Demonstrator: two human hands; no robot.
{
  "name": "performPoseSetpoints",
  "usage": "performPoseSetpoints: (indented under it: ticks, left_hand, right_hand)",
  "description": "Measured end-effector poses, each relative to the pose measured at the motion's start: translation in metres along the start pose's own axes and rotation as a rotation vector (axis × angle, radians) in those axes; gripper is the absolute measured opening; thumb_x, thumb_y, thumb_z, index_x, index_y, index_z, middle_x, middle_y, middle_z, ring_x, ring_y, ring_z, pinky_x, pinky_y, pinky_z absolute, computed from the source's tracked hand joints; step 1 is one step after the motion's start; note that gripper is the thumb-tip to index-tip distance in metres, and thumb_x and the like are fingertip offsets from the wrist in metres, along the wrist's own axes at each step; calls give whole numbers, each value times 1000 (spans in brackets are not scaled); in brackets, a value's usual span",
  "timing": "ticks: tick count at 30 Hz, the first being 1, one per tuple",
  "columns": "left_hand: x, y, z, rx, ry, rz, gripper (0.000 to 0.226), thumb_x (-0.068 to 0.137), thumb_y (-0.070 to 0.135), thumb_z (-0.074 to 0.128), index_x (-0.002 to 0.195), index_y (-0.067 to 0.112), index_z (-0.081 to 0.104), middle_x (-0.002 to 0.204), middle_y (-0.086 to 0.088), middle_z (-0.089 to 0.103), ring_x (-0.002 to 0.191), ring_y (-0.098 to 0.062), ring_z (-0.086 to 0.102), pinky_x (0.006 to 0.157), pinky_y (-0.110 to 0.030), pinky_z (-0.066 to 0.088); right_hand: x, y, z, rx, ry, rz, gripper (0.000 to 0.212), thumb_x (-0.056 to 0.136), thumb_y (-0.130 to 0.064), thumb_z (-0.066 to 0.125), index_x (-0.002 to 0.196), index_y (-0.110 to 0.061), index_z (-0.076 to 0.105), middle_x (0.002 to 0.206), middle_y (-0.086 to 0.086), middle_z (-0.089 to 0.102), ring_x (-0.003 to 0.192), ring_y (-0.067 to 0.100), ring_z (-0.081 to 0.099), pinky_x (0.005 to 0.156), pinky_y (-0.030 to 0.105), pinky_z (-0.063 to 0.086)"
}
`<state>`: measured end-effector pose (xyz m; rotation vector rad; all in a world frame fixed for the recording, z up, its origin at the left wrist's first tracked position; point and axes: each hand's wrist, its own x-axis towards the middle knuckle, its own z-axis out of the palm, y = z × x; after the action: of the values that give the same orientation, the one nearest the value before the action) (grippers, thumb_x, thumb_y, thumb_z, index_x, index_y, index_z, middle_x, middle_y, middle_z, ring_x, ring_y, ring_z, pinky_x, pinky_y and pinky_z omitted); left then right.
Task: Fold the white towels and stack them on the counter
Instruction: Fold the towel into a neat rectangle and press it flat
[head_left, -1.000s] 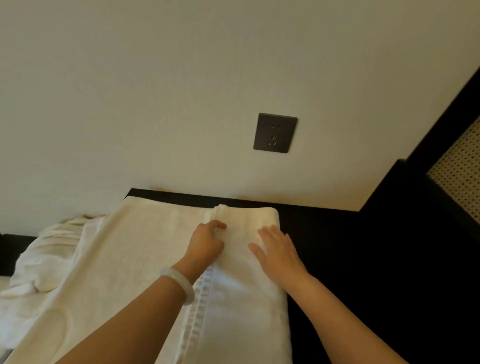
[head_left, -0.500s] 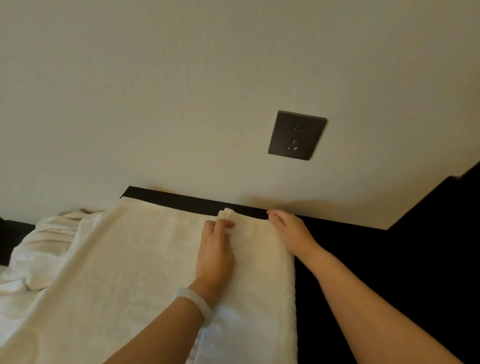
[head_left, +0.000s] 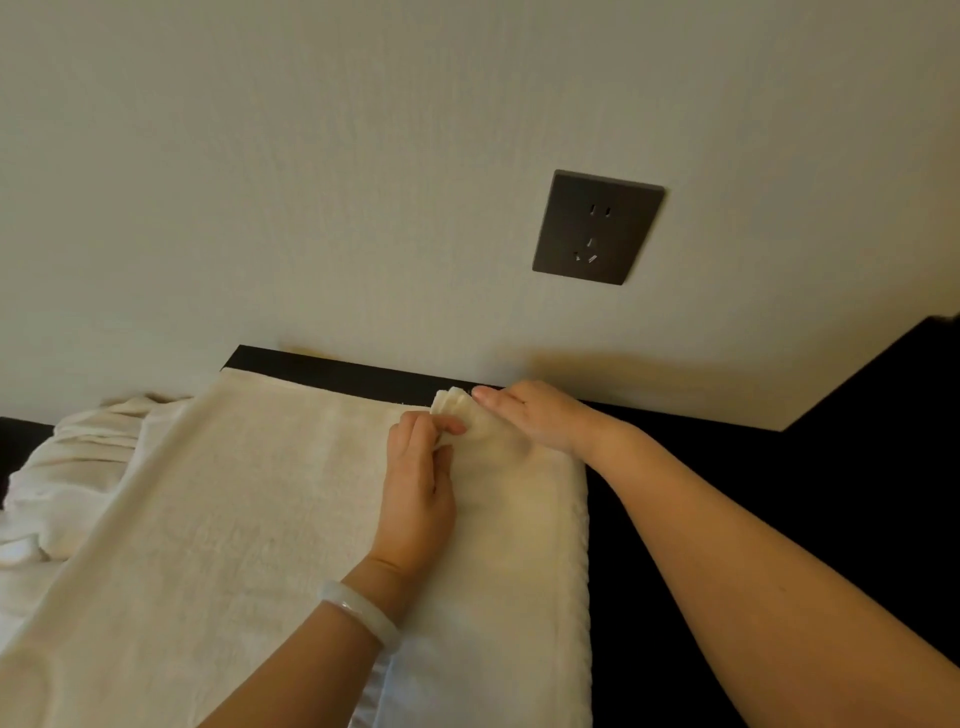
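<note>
Right hand (head_left: 540, 418) has joined left hand (head_left: 418, 493) pinching towel (head_left: 249, 493) corner.

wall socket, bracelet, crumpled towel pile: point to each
wall socket (head_left: 597, 227): head view, middle of dark faceplate
bracelet (head_left: 360, 613): head view, middle of the pale band
crumpled towel pile (head_left: 78, 467): head view, bunched folds at left

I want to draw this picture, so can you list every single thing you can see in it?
flat towel: one, white, spread on the counter
crumpled towels: one heap, number unclear, white, left of the flat towel
counter: one, black, against the wall
socket: one, dark grey, on the wall above the counter
wall: one, cream, behind everything
bracelet: one, pale, on the left wrist
left hand: one, pinching the flat towel's far corner
right hand: one, holding that same corner
</note>
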<state>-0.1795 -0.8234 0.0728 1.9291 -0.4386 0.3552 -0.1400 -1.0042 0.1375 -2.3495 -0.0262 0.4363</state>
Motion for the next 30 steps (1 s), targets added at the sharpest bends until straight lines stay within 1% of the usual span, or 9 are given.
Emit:
performPoseSetpoints:
  ticks: [2, 6, 12, 16, 19, 21, 25, 28, 30]
  left_hand:
    - [2, -1, 0, -13, 13, -90, 34, 95, -6, 44, 104, 26, 53, 104, 9, 49, 101, -10, 49, 90, -12, 39]
    - [5, -2, 3, 68, -74, -197, 26, 99, 2, 44, 109, 24, 52, 114, 6, 48, 106, -8, 45, 93, -13, 34]
    - [11, -1, 5, 309, -233, -261, 29, 104, 15, 39, 131, 20, 47, 124, 2, 46, 112, -11, 40, 93, -19, 32]
    - [16, 4, 11, 489, -302, -252, 37, 102, 11, 39, 137, 20, 37, 126, -3, 40, 112, -16, 39, 94, -24, 38]
    - [17, 3, 15, 553, -308, -249, 39, 100, 11, 42, 137, 21, 35, 124, -5, 39, 108, -16, 38, 91, -25, 39]
    - [16, 2, 15, 549, -301, -248, 39, 99, 10, 40, 136, 20, 35, 122, -4, 39, 104, -14, 35, 88, -23, 37]
    - [15, 1, 14, 526, -300, -231, 38, 99, 16, 41, 137, 21, 33, 121, -3, 38, 101, -12, 34, 87, -21, 35]
    - [16, 1, 15, 509, -290, -222, 37, 101, 17, 39, 137, 19, 35, 123, -5, 39, 105, -14, 39, 88, -21, 35]
    - [17, 4, 14, 461, -276, -250, 37, 101, 15, 37, 139, 18, 37, 126, -6, 41, 109, -17, 42, 90, -21, 34]
  right_hand:
    - [2, 7, -10, -161, -1, 108, 66, 97, -65, 35, 61, -11, 50, 67, 4, 55, 65, 20, 55, 67, 31, 42]
    - [-1, 39, -19, -95, 152, 195, 60, 98, -57, 45, 56, -15, 38, 59, 2, 46, 57, 18, 46, 59, 32, 36]
    - [-5, 71, 15, -125, 563, 158, 40, 100, -37, 53, 65, -18, 47, 61, -4, 50, 63, 19, 49, 53, 29, 32]
    - [-5, 81, 33, -57, 803, 176, 27, 99, -34, 54, 77, -18, 50, 65, 0, 57, 74, 32, 56, 58, 37, 44]
    - [-5, 76, 31, -122, 793, 215, 19, 98, -34, 54, 91, -16, 56, 79, 4, 66, 85, 32, 58, 68, 39, 49]
    - [-9, 65, 24, -201, 764, 237, 23, 97, -31, 58, 109, -12, 58, 102, 7, 65, 103, 29, 55, 84, 39, 47]
    - [-32, 35, 42, -397, 644, 161, 51, 103, -34, 42, 147, -7, 38, 154, 13, 35, 144, 28, 28, 118, 40, 22]
    - [-46, 35, 76, -549, 466, 196, 59, 105, -40, 20, 157, -12, 14, 164, 6, 15, 152, 20, 6, 124, 40, -1]
    - [-41, 35, 78, -537, 427, 287, 61, 104, -41, 17, 158, -12, 7, 165, 6, 11, 153, 19, 2, 124, 42, -5]
